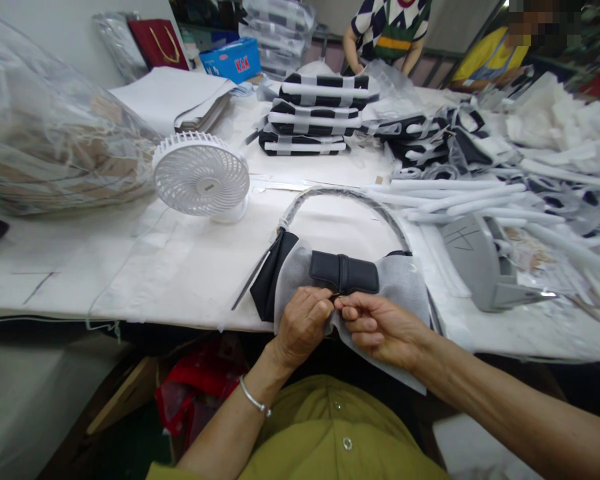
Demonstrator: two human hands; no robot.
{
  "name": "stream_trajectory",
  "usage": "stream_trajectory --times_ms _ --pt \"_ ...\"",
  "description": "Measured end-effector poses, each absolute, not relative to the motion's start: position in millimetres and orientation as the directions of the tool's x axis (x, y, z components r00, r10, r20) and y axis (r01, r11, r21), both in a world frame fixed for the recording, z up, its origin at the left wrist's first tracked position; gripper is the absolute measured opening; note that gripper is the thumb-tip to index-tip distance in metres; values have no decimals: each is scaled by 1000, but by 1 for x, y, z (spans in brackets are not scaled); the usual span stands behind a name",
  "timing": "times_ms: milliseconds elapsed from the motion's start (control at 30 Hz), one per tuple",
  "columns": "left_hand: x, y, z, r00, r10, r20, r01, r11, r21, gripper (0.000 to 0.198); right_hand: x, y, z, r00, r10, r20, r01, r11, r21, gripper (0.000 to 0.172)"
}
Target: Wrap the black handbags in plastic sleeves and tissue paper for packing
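Note:
A black handbag [267, 283] lies at the table's front edge, mostly covered by a thin grey-white wrapping sheet [405, 287]. Its handle [345, 192] is wrapped and arches away from me. On its front a black flap [325, 268] with a narrow vertical band shows through the wrapping. My left hand [305, 323] is closed in a pinch just below this flap. Close against it, fingertip to fingertip, my right hand [380, 330] also pinches. A tiny dark piece shows between the fingertips; its kind is too small to tell.
A white fan [205, 180] stands at left, by a large clear plastic bag [55, 133]. Wrapped black bags [313, 120] are stacked behind. White rolls [460, 197], a grey holder [480, 260] and scissors [585, 307] lie right. Two people [387, 37] are across the table.

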State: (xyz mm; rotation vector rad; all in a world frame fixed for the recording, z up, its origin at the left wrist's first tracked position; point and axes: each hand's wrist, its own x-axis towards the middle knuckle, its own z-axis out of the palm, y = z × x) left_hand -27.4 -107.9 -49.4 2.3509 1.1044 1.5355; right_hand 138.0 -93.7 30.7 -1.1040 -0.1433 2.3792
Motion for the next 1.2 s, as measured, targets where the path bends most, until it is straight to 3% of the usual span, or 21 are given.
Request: stream_trajectory --times_ms 167,833,1200 --pt "-27 -108 -53 200 648 735 509 -709 488 11 138 -97 35 -466 475 -747 -430 -859 -278 9" --pt "-26 -108 -46 199 667 718 541 -686 487 14 127 -95 27 -391 540 -746 -452 -818 -355 6" --pt "-25 -104 -46 126 778 615 412 -605 681 12 126 -94 29 -374 559 -740 -411 -815 -408 7"
